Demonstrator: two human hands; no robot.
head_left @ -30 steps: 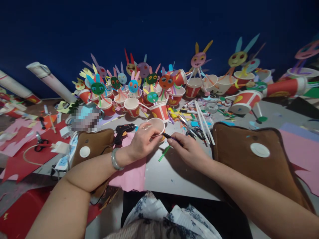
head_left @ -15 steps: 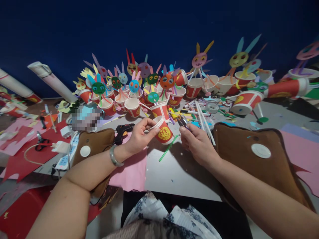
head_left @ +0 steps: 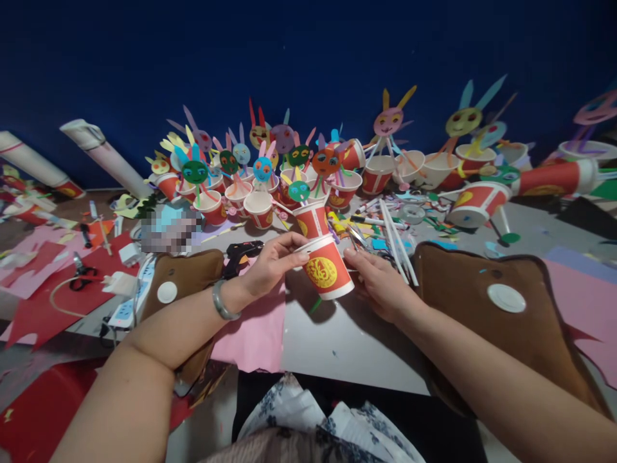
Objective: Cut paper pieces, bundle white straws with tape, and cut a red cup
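My left hand (head_left: 272,262) pinches the rim of a red and white paper cup (head_left: 331,273) with a round gold emblem. The cup is tilted, its base toward the lower right. At the cup's right side is my right hand (head_left: 380,276), thumb and fingers closed against its edge; the fingers behind are partly hidden. Just beyond that hand lies a metal-bladed tool (head_left: 357,239), too blurred to name. Beneath the cup, the tip of a green straw (head_left: 315,305) shows on the grey table (head_left: 328,350).
Behind stand several paper cups with rabbit-faced paper figures (head_left: 263,168). White straws (head_left: 395,241) lie to the right, beside a brown cushion-like pad (head_left: 486,321). At left are a black glue gun (head_left: 241,252), pink paper (head_left: 255,334), scissors (head_left: 83,273) and a power strip (head_left: 132,296).
The cup has moved right and nearer, over the green straw, its emblem turning toward me. My right hand has let go of the metal tool and closed on the cup's side.
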